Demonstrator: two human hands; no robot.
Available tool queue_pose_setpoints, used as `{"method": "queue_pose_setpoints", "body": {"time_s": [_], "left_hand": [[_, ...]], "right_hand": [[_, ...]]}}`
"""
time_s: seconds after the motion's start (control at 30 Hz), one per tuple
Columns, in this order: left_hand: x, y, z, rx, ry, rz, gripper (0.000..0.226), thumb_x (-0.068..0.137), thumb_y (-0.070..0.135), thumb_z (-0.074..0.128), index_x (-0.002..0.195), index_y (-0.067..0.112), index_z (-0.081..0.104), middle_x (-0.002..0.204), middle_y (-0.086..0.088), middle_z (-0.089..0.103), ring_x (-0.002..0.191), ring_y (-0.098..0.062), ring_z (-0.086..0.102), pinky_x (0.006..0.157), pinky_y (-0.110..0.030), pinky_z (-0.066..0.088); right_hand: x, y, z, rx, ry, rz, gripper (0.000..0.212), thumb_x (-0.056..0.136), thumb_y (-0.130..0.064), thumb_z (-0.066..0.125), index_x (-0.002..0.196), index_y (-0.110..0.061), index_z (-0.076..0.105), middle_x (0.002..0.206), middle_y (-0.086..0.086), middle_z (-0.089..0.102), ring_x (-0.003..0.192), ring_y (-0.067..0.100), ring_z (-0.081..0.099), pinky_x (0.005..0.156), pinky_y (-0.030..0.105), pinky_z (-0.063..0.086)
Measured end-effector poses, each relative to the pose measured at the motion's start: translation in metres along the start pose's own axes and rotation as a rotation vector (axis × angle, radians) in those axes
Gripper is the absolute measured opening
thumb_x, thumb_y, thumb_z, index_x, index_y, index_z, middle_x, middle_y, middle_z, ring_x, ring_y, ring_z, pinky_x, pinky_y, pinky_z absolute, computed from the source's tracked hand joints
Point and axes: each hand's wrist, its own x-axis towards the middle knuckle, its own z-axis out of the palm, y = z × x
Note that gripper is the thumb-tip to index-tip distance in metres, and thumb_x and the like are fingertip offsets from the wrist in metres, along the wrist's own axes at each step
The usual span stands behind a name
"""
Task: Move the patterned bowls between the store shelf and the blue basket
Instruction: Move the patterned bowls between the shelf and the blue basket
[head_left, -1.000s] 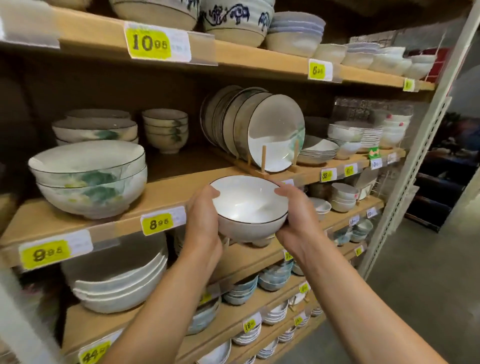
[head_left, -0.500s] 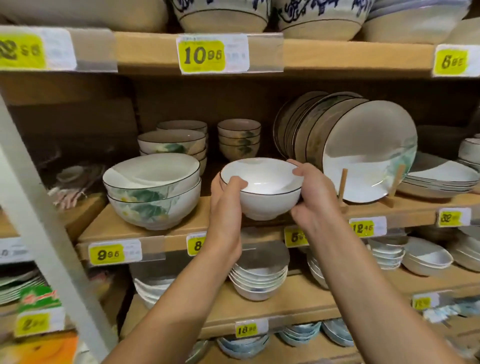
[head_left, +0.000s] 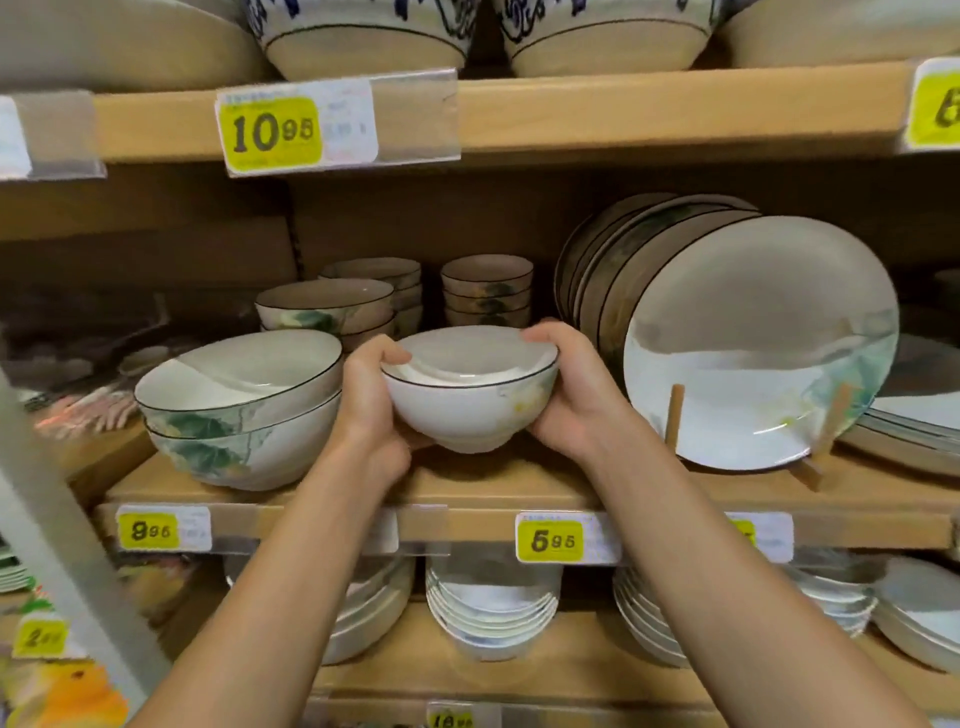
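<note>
I see the bowl (head_left: 470, 410) as glazed ceramic, smooth and glossy, and the plate (head_left: 753, 353) has the same sheen. The shelf (head_left: 675, 111) looks like pale matt wood, its price tag (head_left: 270, 132) yellow paper behind a clear, shiny plastic strip (head_left: 415, 119).

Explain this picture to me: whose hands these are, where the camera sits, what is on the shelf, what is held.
No machine here: a person wears a wide-angle camera on the head, so the picture looks forward and down. The left hand and right hand are the wearer's own; they grip a dark-rimmed white bowl from either side, over a wooden shelf. On it, two larger leaf-patterned bowls sit stacked at the left, small bowl stacks stand behind, and plates lean upright in a rack at the right. Yellow price tags line the shelf edges. The blue basket is out of view.
</note>
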Motion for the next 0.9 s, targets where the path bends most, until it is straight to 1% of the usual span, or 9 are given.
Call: {"method": "queue_pose_setpoints", "body": {"time_s": [0.1, 0.23, 0.3, 0.37, 0.43, 0.57, 0.7, 0.83, 0.9], "left_hand": [[0.007, 0.000, 0.000, 0.010, -0.051, -0.048, 0.042, 0.076, 0.025, 0.045, 0.111, 0.012, 0.065, 0.097, -0.013, 0.072, 0.087, -0.033, 0.066, 0.067, -0.038, 0.055], [0.012, 0.002, 0.002, -0.010, -0.059, -0.040, 0.033, 0.085, 0.031, 0.043, 0.106, 0.016, 0.063, 0.099, -0.010, 0.071, 0.094, -0.031, 0.066, 0.086, -0.047, 0.052], [0.009, -0.003, 0.003, -0.055, -0.074, 0.034, 0.033, 0.088, 0.035, 0.044, 0.108, 0.019, 0.063, 0.103, -0.007, 0.073, 0.099, -0.026, 0.067, 0.084, -0.044, 0.055], [0.005, -0.014, 0.007, -0.069, -0.075, 0.134, 0.041, 0.085, 0.040, 0.053, 0.118, 0.017, 0.061, 0.110, -0.007, 0.072, 0.104, -0.023, 0.067, 0.086, -0.043, 0.055], [0.004, -0.021, 0.011, -0.001, -0.038, 0.188, 0.043, 0.079, 0.037, 0.060, 0.117, 0.017, 0.056, 0.110, -0.008, 0.070, 0.100, -0.021, 0.067, 0.086, -0.041, 0.055], [0.019, -0.016, 0.016, -0.018, 0.074, 0.106, 0.037, 0.088, 0.032, 0.048, 0.119, 0.015, 0.056, 0.108, -0.012, 0.070, 0.095, -0.025, 0.069, 0.083, -0.041, 0.055], [0.034, -0.012, 0.018, -0.060, 0.125, 0.127, 0.039, 0.091, 0.027, 0.040, 0.122, 0.014, 0.059, 0.106, -0.010, 0.072, 0.091, -0.023, 0.069, 0.074, -0.033, 0.056], [0.042, -0.012, 0.020, -0.128, 0.136, 0.109, 0.037, 0.091, 0.026, 0.044, 0.123, 0.014, 0.057, 0.108, -0.012, 0.069, 0.092, -0.026, 0.068, 0.072, -0.033, 0.055], [0.046, -0.012, 0.023, -0.132, 0.144, 0.101, 0.037, 0.093, 0.030, 0.045, 0.126, 0.015, 0.054, 0.112, -0.013, 0.068, 0.096, -0.028, 0.067, 0.075, -0.035, 0.057]], "right_hand": [[0.007, -0.001, -0.003, 0.048, -0.026, 0.003, 0.017, 0.084, -0.010, 0.047, 0.089, -0.009, 0.063, 0.100, 0.019, 0.068, 0.101, 0.036, 0.063, 0.096, 0.051, 0.049], [0.012, 0.000, 0.000, 0.084, 0.031, -0.015, 0.038, 0.083, -0.011, 0.049, 0.118, -0.004, 0.060, 0.116, 0.023, 0.065, 0.108, 0.037, 0.061, 0.097, 0.052, 0.048], [0.015, -0.001, 0.006, 0.100, 0.112, -0.040, 0.036, 0.083, -0.010, 0.049, 0.117, -0.005, 0.061, 0.114, 0.022, 0.066, 0.106, 0.036, 0.063, 0.096, 0.051, 0.049], [0.018, -0.001, 0.013, 0.089, 0.209, -0.085, 0.024, 0.084, -0.010, 0.050, 0.103, -0.011, 0.064, 0.102, 0.016, 0.069, 0.097, 0.032, 0.065, 0.090, 0.048, 0.054], [0.018, 0.003, 0.018, 0.032, 0.297, -0.131, 0.018, 0.086, -0.013, 0.050, 0.098, -0.017, 0.063, 0.097, 0.011, 0.069, 0.092, 0.027, 0.066, 0.083, 0.043, 0.057], [0.022, 0.017, 0.022, -0.171, 0.359, -0.198, 0.033, 0.090, -0.030, 0.050, 0.121, -0.017, 0.055, 0.104, 0.007, 0.067, 0.093, 0.020, 0.066, 0.070, 0.032, 0.056], [0.021, 0.021, 0.020, -0.208, 0.307, -0.243, 0.039, 0.092, -0.035, 0.051, 0.124, -0.015, 0.053, 0.107, 0.007, 0.068, 0.097, 0.019, 0.066, 0.077, 0.033, 0.055], [0.018, 0.034, 0.023, -0.315, 0.358, -0.316, 0.042, 0.082, -0.047, 0.055, 0.113, -0.026, 0.039, 0.111, 0.001, 0.058, 0.096, 0.012, 0.060, 0.065, 0.026, 0.047], [0.021, 0.037, 0.027, -0.356, 0.380, -0.309, 0.032, 0.083, -0.047, 0.054, 0.104, -0.026, 0.041, 0.107, 0.000, 0.057, 0.093, 0.010, 0.058, 0.065, 0.026, 0.046]]}}
